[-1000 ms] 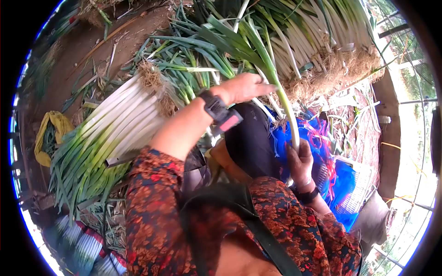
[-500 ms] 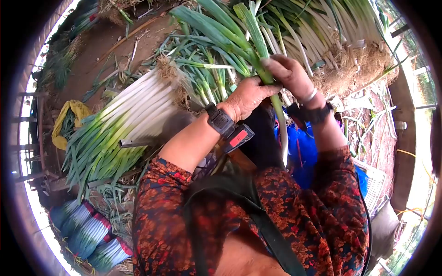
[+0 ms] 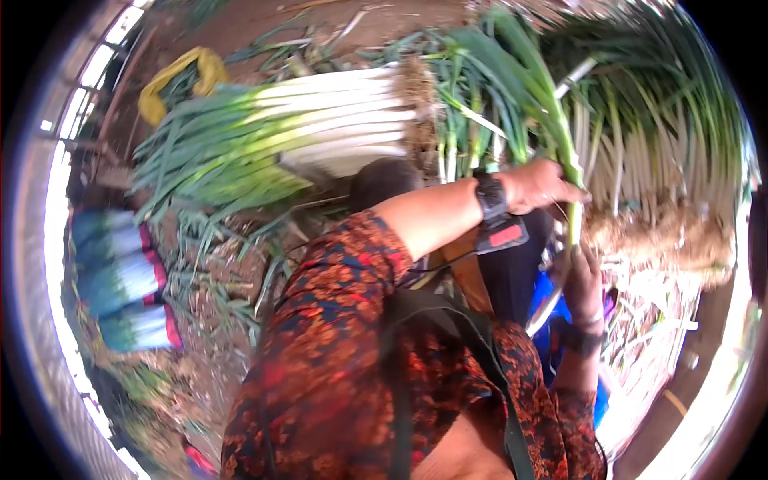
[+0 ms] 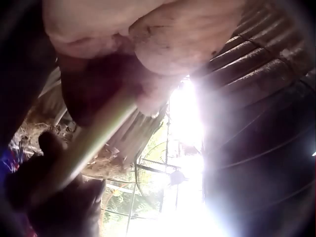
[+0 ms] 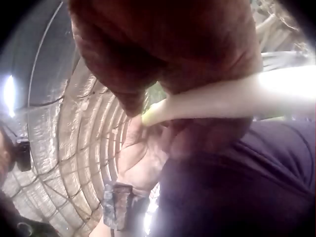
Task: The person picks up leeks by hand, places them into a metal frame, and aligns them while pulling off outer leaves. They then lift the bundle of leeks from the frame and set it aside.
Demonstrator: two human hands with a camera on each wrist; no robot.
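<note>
One long leek (image 3: pixel 573 204) stands nearly upright in front of the person, its green leaves fanning toward the top of the head view. My left hand (image 3: pixel 544 186) grips the stalk just below the leaves, thumb and fingers around it. Lower down, my right hand (image 3: pixel 582 284) holds the pale part of the same stalk, which curves toward the lap below it. In the left wrist view the leek stalk (image 4: pixel 94 143) runs from the left palm to the darkened right hand (image 4: pixel 64 190). The right wrist view shows the white stalk (image 5: pixel 217 101) passing through the right fingers.
A row of trimmed leeks (image 3: pixel 344 112) lies on the left, roots toward the middle. Untrimmed leeks (image 3: pixel 632 160) with shaggy roots (image 3: pixel 656 236) are heaped on the right. Tied bundles (image 3: pixel 124 268) and a yellow bag (image 3: pixel 210 68) sit farther left. Leaf scraps (image 3: pixel 212 276) litter the ground.
The right hand moved from the root end up to the leaves beside the left hand, then back down to the lower stalk. The left hand closed around the leek. The head view turned left.
</note>
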